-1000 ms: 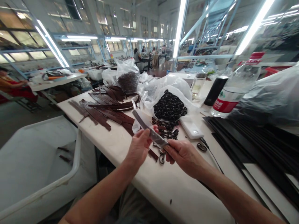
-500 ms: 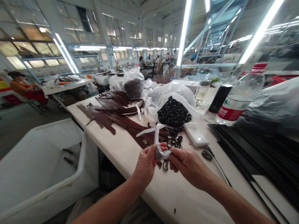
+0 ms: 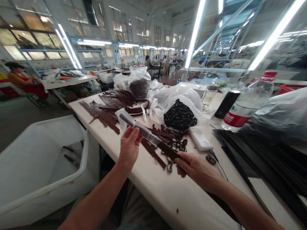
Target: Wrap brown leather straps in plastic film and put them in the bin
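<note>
Left hand (image 3: 129, 147) pinches clear plastic sleeve (image 3: 153, 139) around dark brown strap (image 3: 168, 150); right hand (image 3: 196, 166) grips bare part. Strap is above white table (image 3: 168, 195), between both hands. Covering looks partly done: far section inside sleeve, section near right hand outside. Many loose brown strips (image 3: 107, 119) lie unsleeved.

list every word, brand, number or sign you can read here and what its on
No text reads clearly enough to quote.
Red label on the clear bottle: white characters, too blurred to read.
White device with a cable: a small mark, too small to make out.
Yellow-and-red panel at the far left: too blurred to tell whether it bears writing.
</note>
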`<state>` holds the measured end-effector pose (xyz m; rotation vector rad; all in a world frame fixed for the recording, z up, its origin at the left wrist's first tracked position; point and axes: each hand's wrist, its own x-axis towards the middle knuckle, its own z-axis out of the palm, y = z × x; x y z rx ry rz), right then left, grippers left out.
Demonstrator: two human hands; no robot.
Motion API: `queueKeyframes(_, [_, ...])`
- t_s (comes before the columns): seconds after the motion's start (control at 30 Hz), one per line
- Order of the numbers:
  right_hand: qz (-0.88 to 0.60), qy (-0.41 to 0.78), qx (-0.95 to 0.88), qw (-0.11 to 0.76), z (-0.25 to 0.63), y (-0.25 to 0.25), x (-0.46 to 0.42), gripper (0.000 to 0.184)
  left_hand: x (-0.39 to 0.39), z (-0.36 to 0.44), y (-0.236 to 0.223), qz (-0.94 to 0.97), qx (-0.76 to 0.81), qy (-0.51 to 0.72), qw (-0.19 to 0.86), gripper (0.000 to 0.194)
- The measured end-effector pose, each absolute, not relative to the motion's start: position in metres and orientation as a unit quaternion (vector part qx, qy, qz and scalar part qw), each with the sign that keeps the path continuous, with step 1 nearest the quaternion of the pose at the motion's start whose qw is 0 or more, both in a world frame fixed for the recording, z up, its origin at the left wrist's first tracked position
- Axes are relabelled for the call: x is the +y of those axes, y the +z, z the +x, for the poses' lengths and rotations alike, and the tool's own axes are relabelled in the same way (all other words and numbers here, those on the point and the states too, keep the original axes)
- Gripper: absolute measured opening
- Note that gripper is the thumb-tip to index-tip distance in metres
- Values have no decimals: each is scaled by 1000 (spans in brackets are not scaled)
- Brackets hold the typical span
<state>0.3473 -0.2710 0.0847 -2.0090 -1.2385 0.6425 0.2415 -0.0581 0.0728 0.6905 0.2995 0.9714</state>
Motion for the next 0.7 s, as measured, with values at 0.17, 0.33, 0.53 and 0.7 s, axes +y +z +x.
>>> queueKeyframes(0.17, [-769, 210, -509, 324, 330, 97, -262, 32, -75, 229, 65, 348, 145, 403, 834, 29])
queueKeyframes(0.33, [-746, 172, -540, 350, 311, 96, -251, 36, -109, 212, 54, 424, 124, 305, 843, 22])
queueKeyframes(0.53, [-742, 174, -553, 338, 308, 84, -260, 32, -86, 206, 79, 334, 102, 365, 863, 40])
queueKeyframes(0.7, [-746, 145, -550, 346, 313, 77, -267, 35, -107, 208, 65, 409, 112, 298, 856, 24])
